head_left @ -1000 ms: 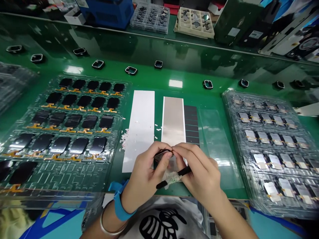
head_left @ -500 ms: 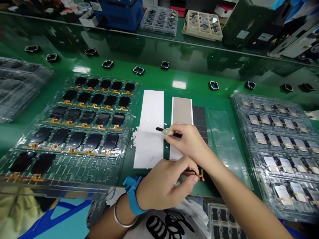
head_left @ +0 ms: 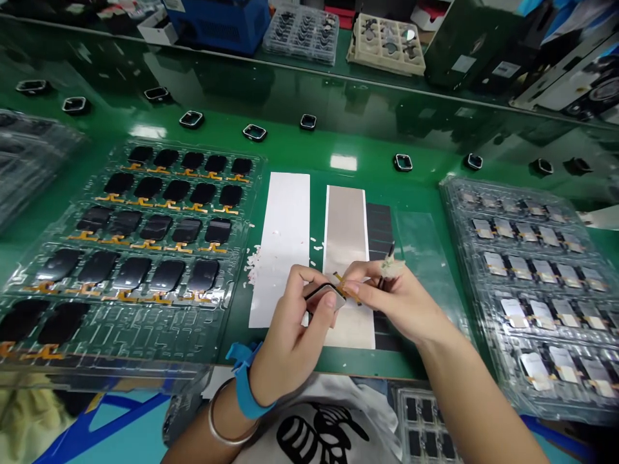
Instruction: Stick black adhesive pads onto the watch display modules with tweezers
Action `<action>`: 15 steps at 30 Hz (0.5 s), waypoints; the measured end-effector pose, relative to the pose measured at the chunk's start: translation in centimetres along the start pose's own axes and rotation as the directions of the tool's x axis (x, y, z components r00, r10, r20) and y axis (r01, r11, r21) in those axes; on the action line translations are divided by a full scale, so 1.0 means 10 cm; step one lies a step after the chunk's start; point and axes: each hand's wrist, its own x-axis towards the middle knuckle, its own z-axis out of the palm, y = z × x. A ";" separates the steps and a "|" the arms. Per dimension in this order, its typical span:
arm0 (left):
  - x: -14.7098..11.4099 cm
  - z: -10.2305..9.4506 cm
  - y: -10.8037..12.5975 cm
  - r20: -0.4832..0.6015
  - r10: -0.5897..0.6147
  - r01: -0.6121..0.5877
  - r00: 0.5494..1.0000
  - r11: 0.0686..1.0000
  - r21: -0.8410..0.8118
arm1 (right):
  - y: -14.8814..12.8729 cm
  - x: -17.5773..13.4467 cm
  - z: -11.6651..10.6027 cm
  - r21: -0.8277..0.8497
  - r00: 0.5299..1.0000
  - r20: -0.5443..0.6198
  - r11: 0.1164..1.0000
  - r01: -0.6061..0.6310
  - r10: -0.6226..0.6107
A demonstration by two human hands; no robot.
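My left hand (head_left: 293,332), with a blue band at its wrist, grips a small display screen (head_left: 316,296) by its edges between thumb and fingers. The screen is tilted, its greyish back face up. From its right side runs an orange flex cable (head_left: 352,293), which my right hand (head_left: 406,299) pinches between thumb and fingertips. A thin dark tool (head_left: 391,249) sticks up from within the right hand, beside a pale, greenish wrapped bit. Both hands are above a grey-beige strip sheet (head_left: 345,225) with white edges.
A clear tray (head_left: 193,335) of black screens lies left; another tray (head_left: 488,322) with silvery parts lies right. Pale scraps (head_left: 253,261) lie by a white sheet (head_left: 280,245). A black sheet (head_left: 381,222) is right of the beige one. Several watch frames (head_left: 255,132) line the back.
My right hand has moved right and down from above the white sheet to the flex cable. My left hand has raised the screen slightly up and left. The view has shifted a little.
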 end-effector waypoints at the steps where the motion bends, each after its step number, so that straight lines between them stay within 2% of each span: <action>1: 0.01 0.00 0.00 0.002 0.005 -0.005 1.000 1.000 0.022 | 0.02 0.00 0.00 0.019 1.000 0.004 1.000 -0.001 0.000; 8: 0.04 0.00 0.00 0.031 0.044 -0.048 0.999 0.990 0.131 | 0.12 -0.02 -0.04 -0.038 0.998 -0.049 0.999 -0.036 0.035; 15: 0.02 -0.01 -0.01 0.055 -0.030 0.027 0.998 0.998 0.057 | 0.07 -0.05 0.05 -0.052 0.993 -0.108 0.998 0.033 -0.039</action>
